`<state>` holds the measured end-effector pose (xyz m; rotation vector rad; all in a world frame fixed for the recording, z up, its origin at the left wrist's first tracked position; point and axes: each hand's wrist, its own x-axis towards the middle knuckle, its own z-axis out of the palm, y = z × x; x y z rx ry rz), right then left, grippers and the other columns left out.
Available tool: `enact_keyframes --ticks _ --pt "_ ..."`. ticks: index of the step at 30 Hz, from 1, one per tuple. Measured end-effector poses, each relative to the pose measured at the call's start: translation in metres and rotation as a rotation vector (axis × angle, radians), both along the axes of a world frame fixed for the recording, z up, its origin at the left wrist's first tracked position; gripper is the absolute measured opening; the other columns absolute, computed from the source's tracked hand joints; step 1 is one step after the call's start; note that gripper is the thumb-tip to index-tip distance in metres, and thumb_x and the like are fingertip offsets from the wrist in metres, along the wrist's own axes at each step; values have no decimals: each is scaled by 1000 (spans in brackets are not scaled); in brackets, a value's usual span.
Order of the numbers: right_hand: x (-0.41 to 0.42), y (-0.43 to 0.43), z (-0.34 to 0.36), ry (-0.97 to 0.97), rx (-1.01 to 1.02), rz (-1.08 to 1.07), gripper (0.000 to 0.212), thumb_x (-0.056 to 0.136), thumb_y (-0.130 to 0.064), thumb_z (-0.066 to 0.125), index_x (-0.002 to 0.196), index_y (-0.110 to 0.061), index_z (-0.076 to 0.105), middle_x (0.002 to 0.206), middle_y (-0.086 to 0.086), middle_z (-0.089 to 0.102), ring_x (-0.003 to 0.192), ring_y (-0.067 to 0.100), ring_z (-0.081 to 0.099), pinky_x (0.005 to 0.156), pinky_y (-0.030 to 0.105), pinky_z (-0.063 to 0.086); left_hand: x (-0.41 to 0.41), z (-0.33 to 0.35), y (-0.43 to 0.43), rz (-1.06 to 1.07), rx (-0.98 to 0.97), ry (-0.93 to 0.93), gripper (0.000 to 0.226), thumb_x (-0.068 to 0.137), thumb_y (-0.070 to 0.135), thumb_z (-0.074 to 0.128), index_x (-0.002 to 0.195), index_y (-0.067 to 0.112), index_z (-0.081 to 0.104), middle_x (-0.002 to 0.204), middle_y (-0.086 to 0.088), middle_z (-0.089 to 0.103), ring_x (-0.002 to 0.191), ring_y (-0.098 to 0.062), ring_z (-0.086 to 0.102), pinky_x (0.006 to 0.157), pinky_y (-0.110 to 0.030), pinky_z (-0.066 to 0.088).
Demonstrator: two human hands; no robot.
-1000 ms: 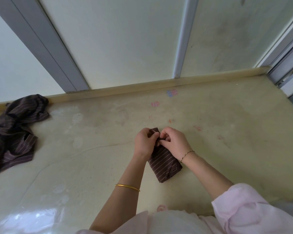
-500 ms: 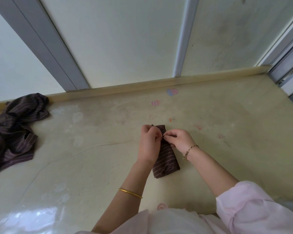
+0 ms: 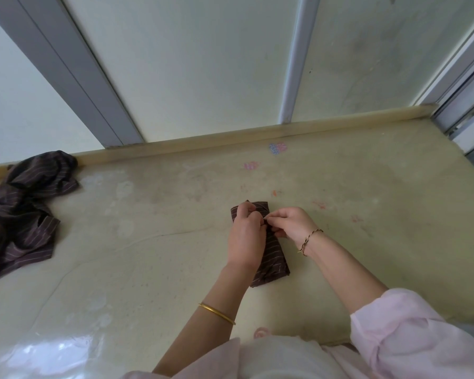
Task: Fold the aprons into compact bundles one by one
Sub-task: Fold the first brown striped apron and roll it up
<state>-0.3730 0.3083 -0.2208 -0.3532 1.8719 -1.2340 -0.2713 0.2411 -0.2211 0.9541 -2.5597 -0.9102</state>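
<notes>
The head camera was the only view, and it looked down on a pale yellowish desk that ran back to a raised lip under a light wall with grey vertical strips.

Near the middle of the desk lay a folded apron bundle of dark brown cloth with thin pale stripes, long and narrow, its far end pointing toward the wall and its near end toward the person. Both hands met over its far half. The left hand lay over the bundle's left side, its fingers curled down around the far end of the cloth so that it gripped it; a gold bangle sat on that forearm. The right hand came in from the right, and its fingers were drawn together in a narrow pinch on the cloth, just beside the left hand's knuckles. What exactly was pinched, a fold or a strap, could not be told. A thin cord bracelet circled the right wrist, and a pale pink sleeve covered the arm below it.

Well apart, at the left edge of the desk against the raised lip, a heap of unfolded aprons in the same striped brown cloth lay crumpled. Small pink and blue marks showed on the desk surface near the wall.
</notes>
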Motion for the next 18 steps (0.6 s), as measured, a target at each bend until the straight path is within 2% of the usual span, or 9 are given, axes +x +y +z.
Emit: enact_keyframes --ticks 3,6,9,11,14,18 --pt "-6 2 -1 -1 -3 -5 28 88 9 53 77 -15 63 78 8 61 65 14 56 59 21 49 2 0 -2 12 -49 38 5 83 4 61 81 2 65 111 -9 51 99 -29 51 77 -34 45" --pt "-9 3 0 113 28 -33 25 85 11 57 78 -13 52 82 12 57 64 16 57 56 23 51 5 2 -7 28 -120 -39 5 80 14 68 83 12 67 95 1 46 95 -23 45 79 -30 37" --pt "-8 0 -4 236 66 -40 29 84 10 58 75 -14 45 78 9 55 63 16 57 55 23 49 7 3 -12 26 6 -115 4 84 18 64 85 14 64 90 6 44 95 -19 45 81 -30 40" --pt "-7 -3 -8 296 77 -47 32 84 9 57 73 -15 41 74 6 53 61 15 56 56 25 49 7 3 -15 21 97 -123 5 84 14 63 80 13 60 87 5 45 90 -20 47 75 -30 41" --pt "-4 -5 -12 392 118 -49 34 83 8 58 71 -17 37 75 6 54 62 14 56 61 29 51 8 4 -19 18 218 -160 14 84 10 63 74 14 53 88 2 45 83 -18 47 68 -25 36" --pt "-4 -8 -16 452 166 -73 37 81 6 58 69 -19 33 80 12 55 74 29 62 71 42 54 9 3 -21 9 278 -191 18 84 7 61 71 14 51 91 1 47 83 -17 46 66 -21 32"
